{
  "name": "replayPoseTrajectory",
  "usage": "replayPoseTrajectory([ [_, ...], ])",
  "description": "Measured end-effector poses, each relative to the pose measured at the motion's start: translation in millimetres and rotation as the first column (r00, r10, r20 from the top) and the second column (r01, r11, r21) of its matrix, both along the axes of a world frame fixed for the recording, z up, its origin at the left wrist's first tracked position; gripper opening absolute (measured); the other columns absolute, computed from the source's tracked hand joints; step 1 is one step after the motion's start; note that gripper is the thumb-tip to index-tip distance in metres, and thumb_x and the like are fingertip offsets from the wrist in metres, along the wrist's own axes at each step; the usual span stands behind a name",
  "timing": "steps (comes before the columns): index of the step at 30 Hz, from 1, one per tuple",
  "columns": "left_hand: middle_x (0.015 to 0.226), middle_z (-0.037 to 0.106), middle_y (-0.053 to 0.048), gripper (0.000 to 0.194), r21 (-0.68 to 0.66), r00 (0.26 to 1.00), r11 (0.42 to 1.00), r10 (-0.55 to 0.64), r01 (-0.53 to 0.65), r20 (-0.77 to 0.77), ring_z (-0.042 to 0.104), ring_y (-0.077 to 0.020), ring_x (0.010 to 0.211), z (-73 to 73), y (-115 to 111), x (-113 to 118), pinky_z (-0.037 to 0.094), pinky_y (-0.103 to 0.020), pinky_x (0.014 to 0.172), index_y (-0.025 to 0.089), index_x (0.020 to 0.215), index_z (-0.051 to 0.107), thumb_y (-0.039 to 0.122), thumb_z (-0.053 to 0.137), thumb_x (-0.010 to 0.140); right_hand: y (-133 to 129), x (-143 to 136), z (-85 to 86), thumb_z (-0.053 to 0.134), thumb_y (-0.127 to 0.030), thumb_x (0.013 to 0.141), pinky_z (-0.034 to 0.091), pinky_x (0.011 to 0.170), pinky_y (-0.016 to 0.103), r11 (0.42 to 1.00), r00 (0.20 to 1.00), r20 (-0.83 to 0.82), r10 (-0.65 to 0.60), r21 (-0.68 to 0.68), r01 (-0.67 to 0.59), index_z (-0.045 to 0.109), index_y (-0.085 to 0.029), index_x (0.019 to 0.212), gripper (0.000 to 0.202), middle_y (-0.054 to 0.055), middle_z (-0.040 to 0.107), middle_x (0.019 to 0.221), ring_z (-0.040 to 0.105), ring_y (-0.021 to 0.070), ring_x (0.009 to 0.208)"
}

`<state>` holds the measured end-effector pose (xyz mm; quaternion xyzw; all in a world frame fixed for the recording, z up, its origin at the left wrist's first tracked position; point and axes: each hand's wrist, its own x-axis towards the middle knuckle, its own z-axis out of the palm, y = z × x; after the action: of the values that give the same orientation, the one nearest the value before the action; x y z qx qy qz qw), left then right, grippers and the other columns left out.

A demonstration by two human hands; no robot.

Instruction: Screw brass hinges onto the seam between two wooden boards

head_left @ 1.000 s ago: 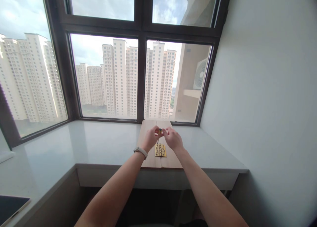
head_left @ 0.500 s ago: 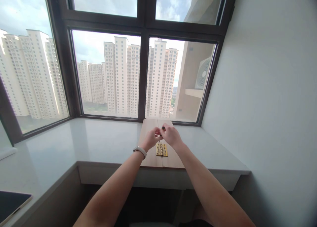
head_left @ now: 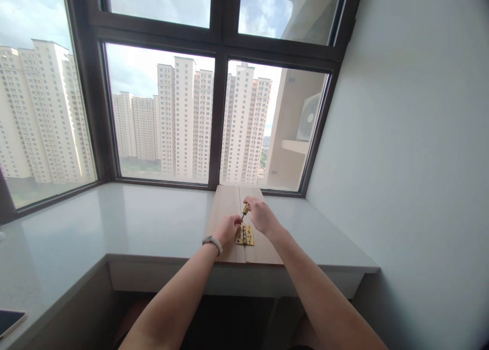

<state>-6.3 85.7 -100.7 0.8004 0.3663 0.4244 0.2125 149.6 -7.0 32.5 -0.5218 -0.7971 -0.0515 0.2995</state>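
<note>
Screwdriver (head_left: 246,208) with a yellow handle sits in the right hand (head_left: 262,216), whose fingers are curled around that handle, the dark shaft slanting down and leftward out of the grip. The shaft's lower end comes close to the fingertips of the left hand (head_left: 228,229), which is bent with thumb and fingers drawn near each other; whether it pinches the shaft, a small part or nothing is too small to tell. Just to the right of the left hand's fingertips, and on the near side of the right hand, a gold-coloured hinge (head_left: 249,234) lies spread out, its barrel running roughly along the seam of two pale wooden boards (head_left: 222,207). Dark spots dot its leaves, too tiny to identify. These boards lie side by side under both hands, reaching from the window frame (head_left: 218,110) beyond the hands to the near edge of the white surface (head_left: 160,217), which stretches away on either side of them. Around the left wrist, just behind the left hand, is a watch (head_left: 214,243) with a light band. Well to the left of the left hand, a dark flat object (head_left: 9,320) is partly cut off. Far to the right of the right hand rises a pale wall (head_left: 401,120).
</note>
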Motion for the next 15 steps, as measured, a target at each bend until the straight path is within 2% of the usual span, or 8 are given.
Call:
replayPoseTrajectory([
  [8,0.087,0.075,-0.008,0.011,0.029,0.995,0.998,0.061,-0.059,-0.078,0.070,-0.0224,0.084,5.8,-0.7,1.4,0.053,-0.035,0.082,0.021,0.081,0.072,0.018,0.062,0.085,-5.3,8.8,9.0,0.045,-0.005,0.096,0.047,0.086,0.027,0.998,0.998,-0.063,0.005,0.058,-0.001,0.064,-0.020,0.118,0.033,0.007,0.071,0.109,0.065,0.0180,0.096],
  [11,0.085,0.073,-0.007,0.009,0.049,0.987,0.994,0.099,-0.094,-0.130,0.068,-0.0225,0.081,8.3,-1.7,1.7,0.051,-0.034,0.078,0.021,0.078,0.068,0.020,0.066,0.086,-7.0,12.5,8.6,0.044,-0.007,0.098,0.048,0.086,0.028,0.998,0.997,-0.075,-0.018,0.065,0.023,0.064,-0.020,0.118,0.031,0.007,0.071,0.110,0.066,0.0190,0.097],
  [15,0.083,0.071,-0.007,0.015,0.065,0.971,0.987,0.154,-0.144,-0.182,0.066,-0.0228,0.078,9.3,-2.9,2.3,0.048,-0.032,0.073,0.022,0.078,0.064,0.027,0.066,0.091,-6.9,18.0,3.9,0.045,-0.010,0.100,0.048,0.087,0.029,0.996,0.993,-0.110,-0.046,0.067,0.054,0.064,-0.020,0.117,0.027,0.008,0.072,0.109,0.067,0.0200,0.098],
])
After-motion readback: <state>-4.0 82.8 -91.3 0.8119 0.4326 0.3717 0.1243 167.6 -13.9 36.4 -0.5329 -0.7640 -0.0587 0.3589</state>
